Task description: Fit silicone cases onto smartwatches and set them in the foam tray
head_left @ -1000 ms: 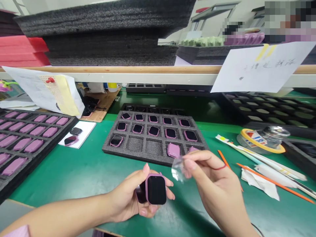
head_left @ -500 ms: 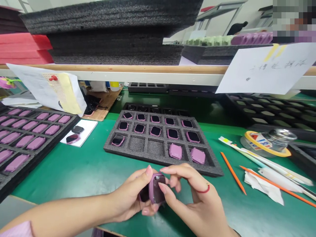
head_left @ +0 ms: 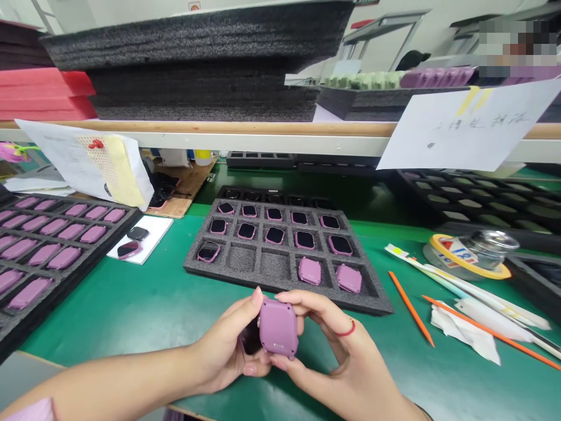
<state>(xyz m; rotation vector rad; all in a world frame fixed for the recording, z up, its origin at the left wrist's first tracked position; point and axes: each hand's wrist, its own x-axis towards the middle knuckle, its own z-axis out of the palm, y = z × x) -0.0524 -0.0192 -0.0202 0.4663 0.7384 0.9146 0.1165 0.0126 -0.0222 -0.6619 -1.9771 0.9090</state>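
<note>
A purple smartwatch case [head_left: 279,328] is held upright over the near edge of the bench, its plain back facing me. My right hand [head_left: 346,356] pinches it, fingertips on the top edge and thumb on the bottom edge. From the left, my left hand [head_left: 232,345] grips a second, dark-faced watch case [head_left: 251,338], partly hidden behind the first; its thumb touches the purple case's side. Beyond the hands lies a black foam tray [head_left: 280,286] with watch cases in its pockets, most with dark faces up. Two in the front row, including a purple case [head_left: 349,278], lie back up.
At the left, another foam tray [head_left: 94,257] holds purple cases beside a white pad [head_left: 163,229] with two watches. Orange sticks [head_left: 411,310], a toothbrush [head_left: 401,253], crumpled tissue [head_left: 464,333] and a glass dispenser bottle [head_left: 468,263] lie right. A shelf [head_left: 263,142] crosses above.
The purple case in my hands has turned from its dark face to its purple back. My right fingers have closed on its top and bottom edges. The view has shifted slightly.
</note>
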